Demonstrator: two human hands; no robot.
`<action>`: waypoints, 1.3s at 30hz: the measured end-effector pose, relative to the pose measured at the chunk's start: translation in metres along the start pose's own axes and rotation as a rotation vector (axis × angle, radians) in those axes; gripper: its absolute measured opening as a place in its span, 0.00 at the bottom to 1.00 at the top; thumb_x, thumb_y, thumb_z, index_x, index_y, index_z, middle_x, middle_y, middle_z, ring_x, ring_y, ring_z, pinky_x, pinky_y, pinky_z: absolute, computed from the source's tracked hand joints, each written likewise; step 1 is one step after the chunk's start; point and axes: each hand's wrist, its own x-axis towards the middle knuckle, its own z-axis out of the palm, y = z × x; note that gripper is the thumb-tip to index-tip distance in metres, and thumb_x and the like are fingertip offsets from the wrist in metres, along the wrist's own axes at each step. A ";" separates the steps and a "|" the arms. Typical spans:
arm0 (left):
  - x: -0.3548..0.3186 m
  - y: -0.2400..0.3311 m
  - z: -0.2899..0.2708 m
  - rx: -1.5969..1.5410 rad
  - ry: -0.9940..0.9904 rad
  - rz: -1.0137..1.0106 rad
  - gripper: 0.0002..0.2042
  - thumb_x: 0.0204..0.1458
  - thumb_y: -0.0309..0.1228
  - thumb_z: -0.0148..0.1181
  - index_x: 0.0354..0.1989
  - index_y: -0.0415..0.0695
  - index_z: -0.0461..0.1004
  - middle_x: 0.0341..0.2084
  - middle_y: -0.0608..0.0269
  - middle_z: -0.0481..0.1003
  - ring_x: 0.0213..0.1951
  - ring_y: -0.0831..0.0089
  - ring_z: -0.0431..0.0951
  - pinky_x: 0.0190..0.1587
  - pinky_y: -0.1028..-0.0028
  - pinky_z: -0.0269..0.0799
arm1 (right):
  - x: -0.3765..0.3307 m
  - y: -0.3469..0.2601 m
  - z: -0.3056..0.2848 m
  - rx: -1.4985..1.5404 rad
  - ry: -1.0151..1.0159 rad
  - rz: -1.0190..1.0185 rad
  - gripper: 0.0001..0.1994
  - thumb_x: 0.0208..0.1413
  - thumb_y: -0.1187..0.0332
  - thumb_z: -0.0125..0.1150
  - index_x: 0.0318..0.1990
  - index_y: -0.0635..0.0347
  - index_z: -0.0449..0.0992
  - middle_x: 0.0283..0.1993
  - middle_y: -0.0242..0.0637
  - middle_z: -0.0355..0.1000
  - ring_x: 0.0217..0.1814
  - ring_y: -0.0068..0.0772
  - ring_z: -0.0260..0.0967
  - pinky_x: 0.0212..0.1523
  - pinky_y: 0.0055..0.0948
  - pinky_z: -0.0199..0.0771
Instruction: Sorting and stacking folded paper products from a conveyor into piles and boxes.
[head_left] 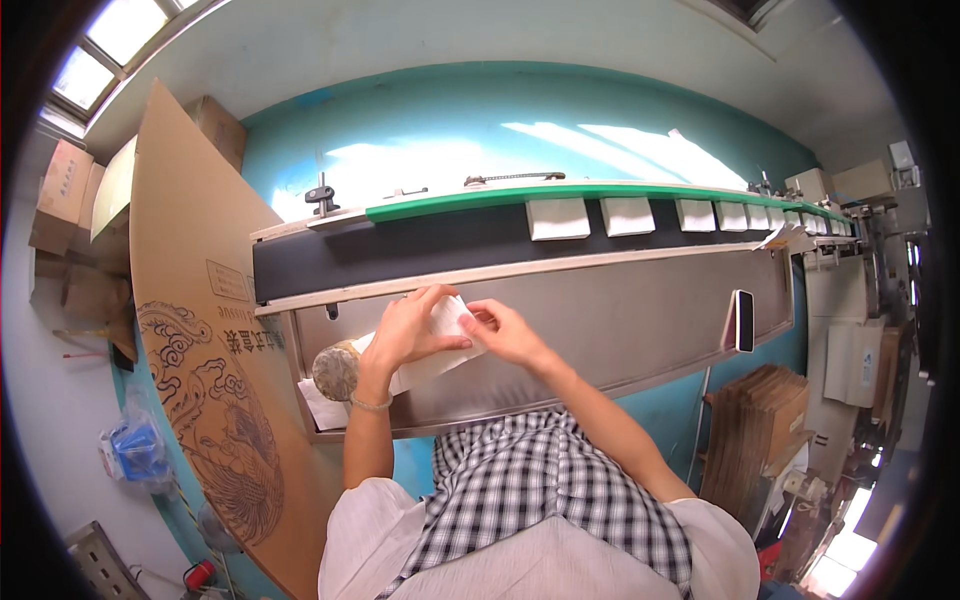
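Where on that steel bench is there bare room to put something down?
The steel bench is bare from the right hand across to the phone leaning at its right end. It is crowded at the left, where both hands hold a white packet above a roll and papers. The belt carries white packets further right.

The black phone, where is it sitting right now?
In the head view the black phone stands upright at the right end of the steel worktable, below the conveyor belt and well right of both hands.
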 end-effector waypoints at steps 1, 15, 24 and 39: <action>-0.001 -0.002 0.001 0.067 0.062 0.067 0.38 0.35 0.52 0.76 0.57 0.51 0.71 0.50 0.55 0.77 0.51 0.55 0.77 0.53 0.59 0.70 | -0.002 0.005 0.007 -0.147 0.011 -0.055 0.21 0.65 0.54 0.58 0.51 0.66 0.72 0.39 0.36 0.75 0.41 0.24 0.74 0.39 0.23 0.75; -0.012 -0.004 -0.003 0.080 0.098 0.022 0.34 0.37 0.52 0.75 0.54 0.52 0.73 0.48 0.58 0.78 0.50 0.58 0.78 0.52 0.59 0.71 | 0.039 0.002 -0.038 0.477 0.264 0.086 0.17 0.66 0.61 0.57 0.54 0.66 0.71 0.39 0.38 0.77 0.38 0.30 0.77 0.38 0.27 0.79; -0.019 -0.011 -0.003 0.112 0.141 0.096 0.36 0.35 0.50 0.76 0.55 0.51 0.72 0.52 0.57 0.76 0.53 0.58 0.77 0.56 0.59 0.68 | 0.009 0.013 0.025 0.029 0.013 0.009 0.20 0.63 0.55 0.61 0.49 0.66 0.75 0.36 0.31 0.74 0.38 0.19 0.71 0.38 0.23 0.73; -0.040 -0.003 0.007 0.230 0.369 0.086 0.31 0.39 0.44 0.76 0.52 0.49 0.72 0.48 0.59 0.77 0.54 0.58 0.74 0.58 0.55 0.62 | 0.006 0.014 0.027 -0.150 -0.005 -0.082 0.21 0.65 0.54 0.58 0.52 0.64 0.73 0.39 0.36 0.76 0.41 0.28 0.75 0.43 0.26 0.75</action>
